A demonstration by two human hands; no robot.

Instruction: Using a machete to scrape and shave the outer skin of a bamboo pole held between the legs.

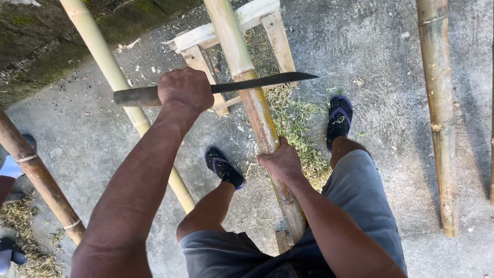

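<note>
Gripping long dark machete (257, 82) tight in left hand (185, 90), blade crossing yellow-green bamboo pole (257, 110) mid-frame; right hand (282, 162) clamped round pole just below, pole running top-to-bottom.

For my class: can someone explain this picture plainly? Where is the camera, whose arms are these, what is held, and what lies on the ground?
There is one picture, taken by a camera worn on a person's head, looking down at their own arms, grey shorts and sandalled feet. No machine is involved, only two bare hands.

The left hand has its grip closed round the handle of a long dark blade, held level across the scene. The right hand grips a bamboo pole, which slopes from between the person's legs up over a wooden trestle.

The concrete ground carries a litter of bamboo shavings. More bamboo poles lie to both sides, such as one pale pole on the left. At the left edge, another person's foot shows partly.
</note>
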